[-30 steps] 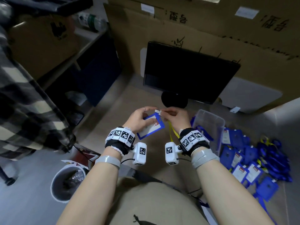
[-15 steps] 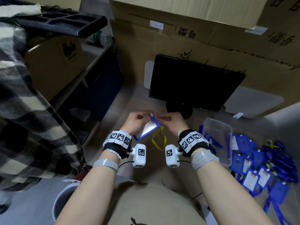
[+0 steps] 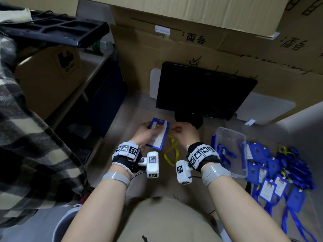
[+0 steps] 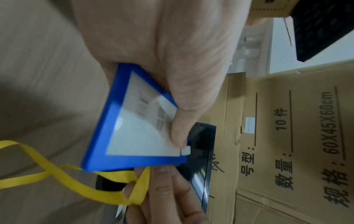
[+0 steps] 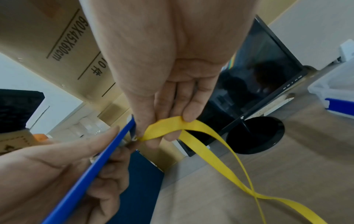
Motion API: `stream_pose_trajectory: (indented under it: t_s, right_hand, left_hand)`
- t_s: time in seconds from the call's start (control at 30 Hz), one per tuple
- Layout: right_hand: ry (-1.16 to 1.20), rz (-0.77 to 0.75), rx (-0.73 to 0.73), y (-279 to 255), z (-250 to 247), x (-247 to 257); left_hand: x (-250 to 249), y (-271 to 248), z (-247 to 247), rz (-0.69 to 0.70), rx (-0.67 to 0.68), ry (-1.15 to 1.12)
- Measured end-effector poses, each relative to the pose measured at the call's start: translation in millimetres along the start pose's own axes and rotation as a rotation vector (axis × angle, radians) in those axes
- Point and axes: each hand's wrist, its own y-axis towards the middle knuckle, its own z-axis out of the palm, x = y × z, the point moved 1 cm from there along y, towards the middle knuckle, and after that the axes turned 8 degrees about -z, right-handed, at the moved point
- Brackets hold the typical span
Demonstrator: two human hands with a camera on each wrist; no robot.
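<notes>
A blue badge holder [image 3: 158, 135] with a white card inside is held above the desk in front of the monitor. My left hand [image 3: 146, 131] grips it, thumb pressed on the card face [image 4: 178, 133]. The holder [image 4: 134, 133] shows edge-on in the right wrist view as a blue strip [image 5: 91, 166]. My right hand [image 3: 183, 131] pinches the end of a yellow lanyard [image 5: 172, 125] right at the holder's top edge. The lanyard [image 3: 170, 152] hangs down in a loop between my wrists. A small metal clip [image 5: 134, 138] shows where lanyard and holder meet.
A black monitor [image 3: 204, 91] stands just behind my hands. A clear plastic bin [image 3: 232, 151] with blue lanyards sits to the right, beside a pile of blue badge holders [image 3: 279, 172]. Cardboard boxes [image 3: 192, 41] line the back. A person in a plaid shirt [image 3: 26, 137] stands at left.
The badge holder has turned from lying flat and tilted to standing more upright in my left hand. The yellow lanyard now hangs lower in a longer loop. My head view has shifted upward.
</notes>
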Motion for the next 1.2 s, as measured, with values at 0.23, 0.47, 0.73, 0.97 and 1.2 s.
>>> stream_pose_trajectory:
  t_s: [0.23, 0.47, 0.73, 0.97, 1.2]
  right_hand:
    - [0.053, 0.052, -0.079, -5, 2, -10]
    - [0.237, 0.051, -0.101, -1, 3, -10]
    - [0.206, 0.125, -0.154, -4, 0, -19]
    - [0.217, 0.078, 0.069, -8, 8, -11]
    - [0.428, 0.136, 0.287, -16, 22, -11]
  left_hand:
    - [-4, 3, 2, 0.013, 0.085, 0.112]
    - [-10, -2, 16, 0.044, 0.183, 0.157]
    - [-12, -1, 18, 0.084, 0.111, 0.155]
    - [-13, 10, 14, 0.123, -0.191, -0.007]
    - [3, 23, 5, 0.057, -0.187, 0.021]
